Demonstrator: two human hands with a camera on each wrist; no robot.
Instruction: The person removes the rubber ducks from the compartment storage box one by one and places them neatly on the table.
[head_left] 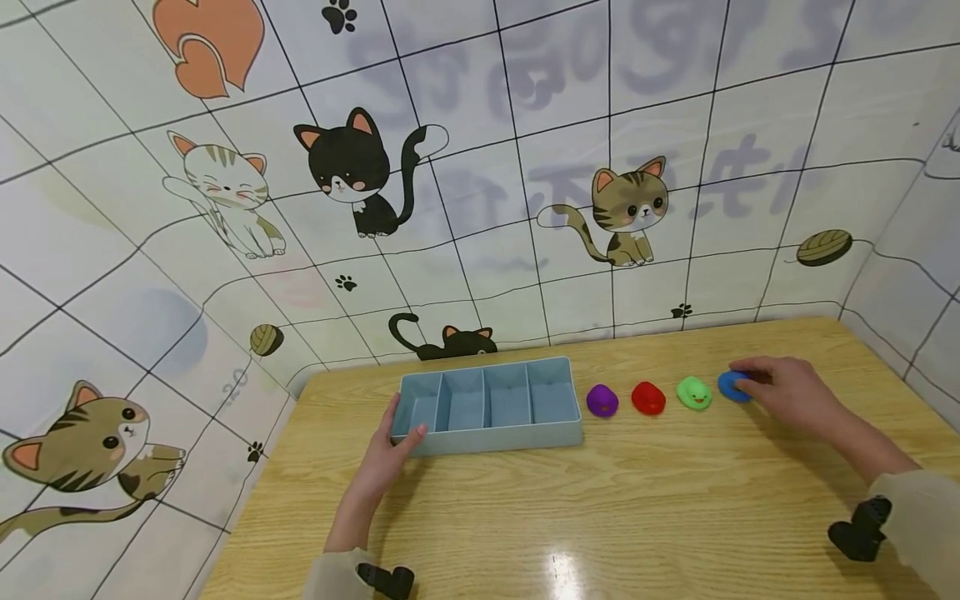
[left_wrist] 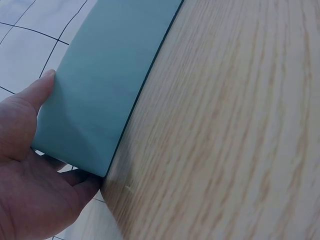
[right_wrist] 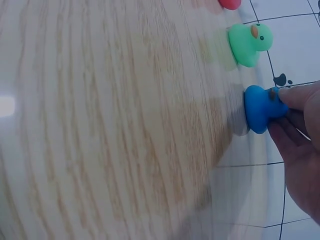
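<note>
At the right of the head view, my right hand (head_left: 798,396) pinches a blue rubber duck (head_left: 731,387) between thumb and fingers. In the right wrist view that duck (right_wrist: 257,110) is at or just over the tabletop; I cannot tell whether it is lifted. My left hand (head_left: 384,460) grips the left end of a light blue divided box (head_left: 495,440), thumb over its front rim, fingers along the end wall. The box's several compartments hold nothing. Right of the box, in a row, sit a purple duck (head_left: 602,401), a red duck (head_left: 648,399) and a green duck (head_left: 694,393).
A wooden table (head_left: 525,508) carries everything. Close behind the box and ducks rises a white wall (head_left: 480,283) with a black grid and cartoon cats. More such wall stands at the left and right sides.
</note>
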